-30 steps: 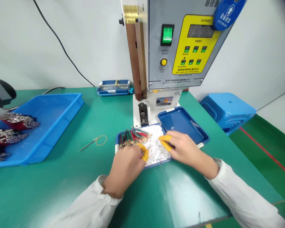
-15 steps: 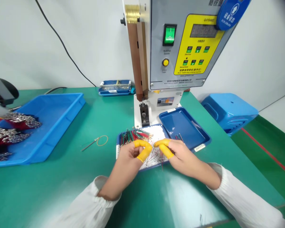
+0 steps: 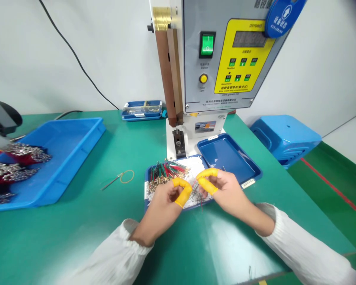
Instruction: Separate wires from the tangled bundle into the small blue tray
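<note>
Yellow finger cots cover the thumb and forefinger of each hand. My left hand is closed in a pinch over the front of a blue tray; what its fingertips hold is too small to make out. Just to its right, my right hand pinches thin red and black wires, whose loose ends hang below the fingers. A small gap separates the two pinches. In the tray lie green, red and black wires with gold-coloured terminals and a heap of small white pieces.
Behind the tray stands a grey crimping machine with its die. A second blue tray adjoins on the right. At left are a large blue bin with wire bundles and a thin tool with a loop. A blue stool stands beyond the table.
My fingertips have drawn slightly apart, the right pinch shifting a little to the right. The wires still hang from my right hand. The camera view has shifted slightly.
</note>
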Tool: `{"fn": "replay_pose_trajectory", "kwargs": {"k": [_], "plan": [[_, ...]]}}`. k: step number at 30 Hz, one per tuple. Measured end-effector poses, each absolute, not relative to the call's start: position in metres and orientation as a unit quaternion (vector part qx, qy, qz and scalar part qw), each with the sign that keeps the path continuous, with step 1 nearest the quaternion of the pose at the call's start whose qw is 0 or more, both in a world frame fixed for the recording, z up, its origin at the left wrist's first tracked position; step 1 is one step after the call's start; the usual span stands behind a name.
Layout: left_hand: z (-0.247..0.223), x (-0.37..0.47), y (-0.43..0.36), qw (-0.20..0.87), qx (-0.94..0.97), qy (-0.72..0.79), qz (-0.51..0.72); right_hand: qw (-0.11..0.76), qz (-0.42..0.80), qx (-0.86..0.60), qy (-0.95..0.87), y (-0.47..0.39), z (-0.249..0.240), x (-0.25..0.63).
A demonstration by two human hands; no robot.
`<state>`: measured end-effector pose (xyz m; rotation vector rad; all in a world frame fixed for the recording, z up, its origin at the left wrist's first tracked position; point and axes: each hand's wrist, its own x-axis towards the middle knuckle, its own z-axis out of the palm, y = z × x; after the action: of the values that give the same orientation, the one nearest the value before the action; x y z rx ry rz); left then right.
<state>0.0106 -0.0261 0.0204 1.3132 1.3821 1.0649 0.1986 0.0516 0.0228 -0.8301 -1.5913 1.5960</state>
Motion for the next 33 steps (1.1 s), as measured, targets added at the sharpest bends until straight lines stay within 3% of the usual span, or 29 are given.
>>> {"fn": "replay_pose_trajectory", "kwargs": {"k": [6, 14, 20, 27, 33], "plan": [[0.027, 0.014, -0.029, 0.389, 0.612, 0.58, 0.37, 0.39, 0.705, -0.288, -0.517, 0.053, 0.024, 0.197], [0.023, 0.019, -0.025, 0.483, 0.482, 0.548, 0.484, 0.358, 0.789, -0.253, -0.43, 0.042, 0.027, 0.191], [0.02, 0.014, -0.024, 0.493, 0.413, 0.519, 0.563, 0.343, 0.789, -0.253, -0.442, 0.039, 0.026, 0.191], [0.027, 0.017, -0.02, 0.541, 0.418, 0.449, 0.576, 0.345, 0.773, -0.284, -0.45, 0.04, 0.025, 0.193], [0.029, 0.017, -0.023, 0.516, 0.425, 0.455, 0.588, 0.333, 0.764, -0.278, -0.478, 0.04, 0.024, 0.193]]}}
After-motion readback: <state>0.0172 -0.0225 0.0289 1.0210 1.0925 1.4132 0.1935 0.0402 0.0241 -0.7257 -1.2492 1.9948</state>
